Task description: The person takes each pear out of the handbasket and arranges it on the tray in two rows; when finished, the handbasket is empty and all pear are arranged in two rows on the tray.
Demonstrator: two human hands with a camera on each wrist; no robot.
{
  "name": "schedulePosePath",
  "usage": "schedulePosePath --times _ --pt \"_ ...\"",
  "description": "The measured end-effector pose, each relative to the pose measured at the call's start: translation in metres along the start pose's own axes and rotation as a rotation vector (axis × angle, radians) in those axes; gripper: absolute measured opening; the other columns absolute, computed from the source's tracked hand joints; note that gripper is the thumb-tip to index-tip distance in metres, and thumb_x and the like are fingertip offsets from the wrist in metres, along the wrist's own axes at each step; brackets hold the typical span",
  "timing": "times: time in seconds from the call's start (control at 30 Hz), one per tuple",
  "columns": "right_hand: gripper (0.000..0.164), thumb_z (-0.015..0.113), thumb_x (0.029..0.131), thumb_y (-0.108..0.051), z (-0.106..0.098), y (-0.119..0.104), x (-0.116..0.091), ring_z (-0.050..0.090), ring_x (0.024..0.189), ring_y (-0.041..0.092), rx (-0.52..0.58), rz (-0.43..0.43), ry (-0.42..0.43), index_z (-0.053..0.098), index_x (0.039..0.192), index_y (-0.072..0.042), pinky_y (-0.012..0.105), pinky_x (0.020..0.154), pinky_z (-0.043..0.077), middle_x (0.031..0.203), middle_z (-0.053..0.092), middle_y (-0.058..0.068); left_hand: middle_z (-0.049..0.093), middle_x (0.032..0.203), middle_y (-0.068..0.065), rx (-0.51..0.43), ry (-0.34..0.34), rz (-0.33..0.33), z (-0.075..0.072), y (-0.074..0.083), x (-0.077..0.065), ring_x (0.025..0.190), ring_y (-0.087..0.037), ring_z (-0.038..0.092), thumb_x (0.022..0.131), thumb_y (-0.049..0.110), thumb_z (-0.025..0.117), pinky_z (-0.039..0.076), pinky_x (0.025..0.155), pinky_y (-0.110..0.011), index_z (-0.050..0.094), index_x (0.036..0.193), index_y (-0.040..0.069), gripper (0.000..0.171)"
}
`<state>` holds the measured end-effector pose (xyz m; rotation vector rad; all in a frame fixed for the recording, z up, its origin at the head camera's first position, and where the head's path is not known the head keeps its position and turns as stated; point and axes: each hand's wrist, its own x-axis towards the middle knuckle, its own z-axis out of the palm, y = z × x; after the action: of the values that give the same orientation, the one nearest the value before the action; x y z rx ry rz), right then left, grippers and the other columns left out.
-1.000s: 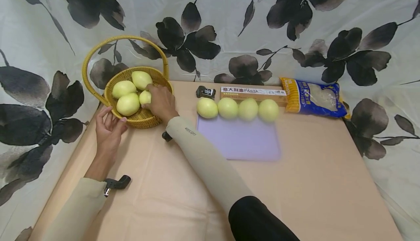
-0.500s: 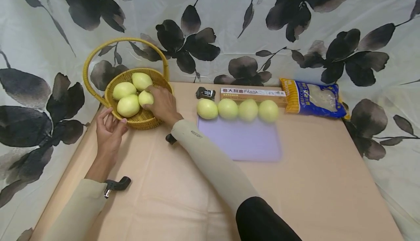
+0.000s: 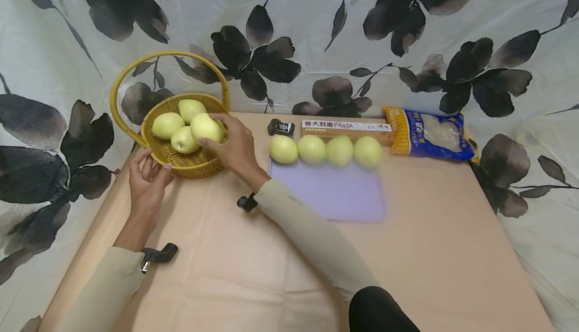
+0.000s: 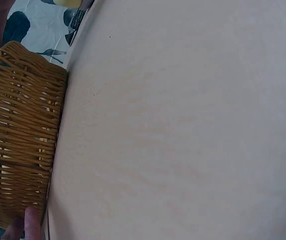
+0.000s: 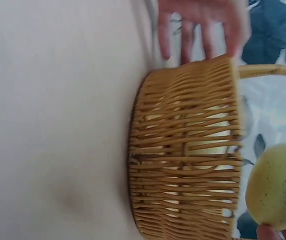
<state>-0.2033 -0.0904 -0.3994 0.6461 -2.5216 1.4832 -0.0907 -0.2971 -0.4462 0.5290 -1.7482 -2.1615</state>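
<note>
In the head view my right hand (image 3: 239, 146) pinches a round, pale yellow-green pear (image 3: 207, 127) between thumb and fingers. It is up at the right side of the yellow wicker basket (image 3: 199, 170); in the right wrist view the pear (image 5: 275, 187), speckled and short-stemmed, shows beyond the basket's rim. Three more pears (image 3: 167, 125) lie inside the basket. My left hand (image 3: 147, 181) is at the basket's left front, its fingertips touching the wicker wall. Nearly straight fingers of that left hand (image 5: 202, 25) appear in the right wrist view.
Several pears (image 3: 312, 149) stand in a row along the back of a lilac mat (image 3: 330, 196). Behind them are a pasta box (image 3: 348, 128) and a small black packet (image 3: 281, 127). A blue-and-yellow bag (image 3: 429, 133) lies at the back right. Floral cloth hangs behind the table.
My right hand has lifted one pear up from among the others and drawn slightly back to the right. The front pear in the basket has rolled or shifted right. My left hand stays put.
</note>
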Motion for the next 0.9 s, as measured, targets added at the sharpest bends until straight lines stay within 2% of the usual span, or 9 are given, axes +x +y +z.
schedulePosePath --times 0.1,0.27,0.47,0.67,0.9 --pt "0.058 0.088 0.089 -0.035 -0.015 0.002 -0.013 0.065 0.119 0.008 0.120 0.018 0.038 0.065 0.141 -0.024 0.022 0.100 0.056 0.140 0.067 -0.004 0.025 0.178 0.003 0.004 0.002 -0.002 0.000 -0.001 0.000 0.157 -0.019 0.039 0.103 0.007 0.068 0.058 0.081 -0.013 0.035 0.155 0.029 0.065" --pt "0.057 0.091 0.087 -0.026 -0.038 0.006 -0.034 0.065 0.123 0.015 0.266 0.061 0.102 0.066 0.138 -0.019 0.030 0.102 0.060 0.141 0.066 -0.001 0.025 0.178 0.002 0.004 -0.001 -0.005 -0.001 -0.002 0.000 0.157 -0.019 0.039 0.104 0.006 0.067 0.058 0.083 -0.012 0.035 0.155 0.029 0.064" --pt "0.057 0.092 0.086 -0.019 -0.066 0.017 -0.066 0.067 0.122 0.020 0.291 0.143 0.140 0.066 0.137 -0.020 0.034 0.100 0.062 0.140 0.066 -0.001 0.023 0.179 0.003 0.017 -0.011 -0.002 -0.001 -0.001 0.000 0.160 -0.019 0.035 0.105 0.006 0.065 0.058 0.083 -0.012 0.033 0.155 0.030 0.065" --pt "0.056 0.090 0.086 -0.011 -0.088 0.036 -0.094 0.065 0.125 0.027 0.339 0.199 0.149 0.065 0.137 -0.012 0.040 0.102 0.061 0.143 0.065 0.001 0.020 0.179 0.005 0.031 -0.017 0.003 -0.002 0.001 0.001 0.162 -0.020 0.032 0.105 0.007 0.065 0.057 0.082 -0.011 0.032 0.156 0.030 0.064" --pt "0.057 0.089 0.087 -0.011 -0.104 0.057 -0.117 0.064 0.127 0.031 0.229 0.310 0.107 0.061 0.136 -0.010 0.039 0.102 0.061 0.142 0.064 0.007 0.019 0.179 0.005 0.006 -0.017 -0.011 -0.002 0.000 0.004 0.161 -0.019 0.032 0.105 0.007 0.065 0.057 0.083 -0.011 0.032 0.157 0.030 0.065"
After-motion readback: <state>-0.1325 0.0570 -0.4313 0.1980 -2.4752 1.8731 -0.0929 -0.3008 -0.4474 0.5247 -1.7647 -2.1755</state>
